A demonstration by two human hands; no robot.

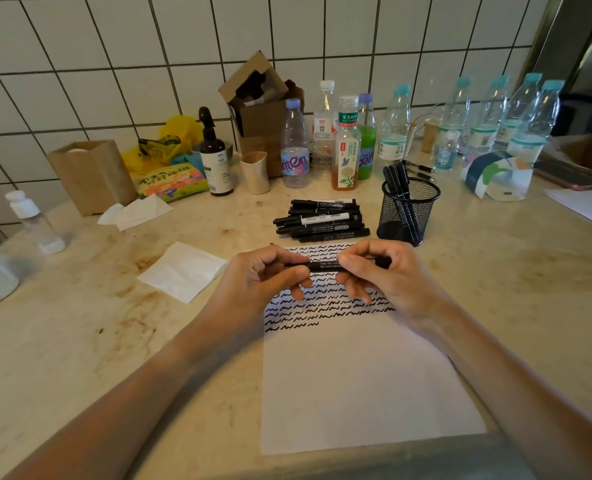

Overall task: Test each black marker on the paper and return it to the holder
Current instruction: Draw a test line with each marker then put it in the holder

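Both hands hold one black marker (325,266) level above the upper part of the sheet of paper (360,386), which lies on the beige stone counter (80,323). The left hand (263,275) pinches the marker's left end between thumb and curled fingers; the right hand (388,271) grips the right end the same way, so the two hands sit close together with a short printed stretch of barrel showing between them. Whether the cap is on cannot be told. Rows of black wavy test lines (325,311) cover the top of the paper under the hands.

At 12 o'clock from the hands lies a pile of black markers (320,221) on the counter. At 1 o'clock stands the black mesh holder (408,211), upright, with several markers leaning inside it. A folded white tissue (183,271) lies at 9 o'clock, just beside the left hand. Bottles and a cardboard box (261,109) line the tiled wall at the back.
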